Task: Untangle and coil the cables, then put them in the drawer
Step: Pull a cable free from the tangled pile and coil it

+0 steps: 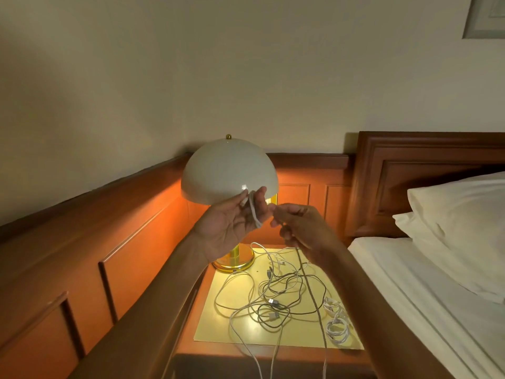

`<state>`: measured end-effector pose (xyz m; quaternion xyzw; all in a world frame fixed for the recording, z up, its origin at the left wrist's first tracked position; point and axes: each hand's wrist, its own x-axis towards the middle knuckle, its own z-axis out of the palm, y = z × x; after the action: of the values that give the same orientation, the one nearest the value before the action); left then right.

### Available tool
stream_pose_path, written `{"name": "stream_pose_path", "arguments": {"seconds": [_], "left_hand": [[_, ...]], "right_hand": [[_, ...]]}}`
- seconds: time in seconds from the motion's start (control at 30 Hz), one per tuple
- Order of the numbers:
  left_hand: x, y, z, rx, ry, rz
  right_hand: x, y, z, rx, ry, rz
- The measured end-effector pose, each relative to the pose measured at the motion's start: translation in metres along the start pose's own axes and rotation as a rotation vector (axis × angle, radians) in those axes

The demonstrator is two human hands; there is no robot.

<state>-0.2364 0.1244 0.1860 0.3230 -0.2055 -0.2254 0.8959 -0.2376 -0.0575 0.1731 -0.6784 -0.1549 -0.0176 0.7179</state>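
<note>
Coiling in progress, seen from beside the nightstand [273,354]. The left hand [232,222] is raised before the lamp shade [224,170], palm toward the person, with a few turns of white cable [254,212] looped round its upright fingers; the thumb appears to pin the cable's end against them. The right hand [297,225], close beside it, pinches the running strand between thumb and curled fingertips. That strand drops from the hand across the tangled cables [281,294] on the yellow mat [216,324] and over the front edge. Two small white coils [337,321] lie at the mat's right edge, just beside the bed [410,269]. No drawer is in view. Likely hazards: the trailing strand is probably still knotted into the heap, so further winding could tighten the knot or drag the heap off the mat; a slackened thumb would let the loops spring off the fingers
</note>
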Motion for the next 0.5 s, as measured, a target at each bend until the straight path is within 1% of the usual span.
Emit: {"name": "stream_pose_path", "arguments": {"seconds": [0.1,0.13,0.17,0.23,0.3,0.37,0.4,0.47,0.5], "left_hand": [[0.015,-0.005,-0.001,0.031,0.144,0.188],[0.02,-0.007,-0.002,0.061,0.185,0.245],[0.025,-0.01,-0.006,0.14,0.227,0.297],[0.03,-0.019,-0.013,0.434,0.286,0.383],[0.034,-0.026,-0.02,0.821,0.301,0.466],[0.034,-0.027,-0.027,1.148,0.231,0.495],[0.034,-0.025,-0.028,1.267,0.156,0.464],[0.03,-0.022,-0.027,1.468,0.002,0.34],[0.027,-0.02,-0.023,1.496,-0.06,0.257]], "right_hand": [[-0.015,0.022,0.009,-0.068,0.03,0.02],[-0.019,0.027,0.011,-0.11,0.022,0.018],[-0.021,0.029,0.012,-0.171,0.013,0.011],[-0.024,0.025,0.009,-0.393,-0.017,-0.026],[-0.024,0.012,0.004,-0.715,-0.045,-0.093],[-0.021,-0.005,-0.002,-1.018,-0.037,-0.183],[-0.018,-0.014,-0.006,-1.141,-0.018,-0.225],[-0.011,-0.034,-0.012,-1.287,0.003,-0.305],[-0.007,-0.045,-0.015,-1.317,-0.014,-0.336]]}}
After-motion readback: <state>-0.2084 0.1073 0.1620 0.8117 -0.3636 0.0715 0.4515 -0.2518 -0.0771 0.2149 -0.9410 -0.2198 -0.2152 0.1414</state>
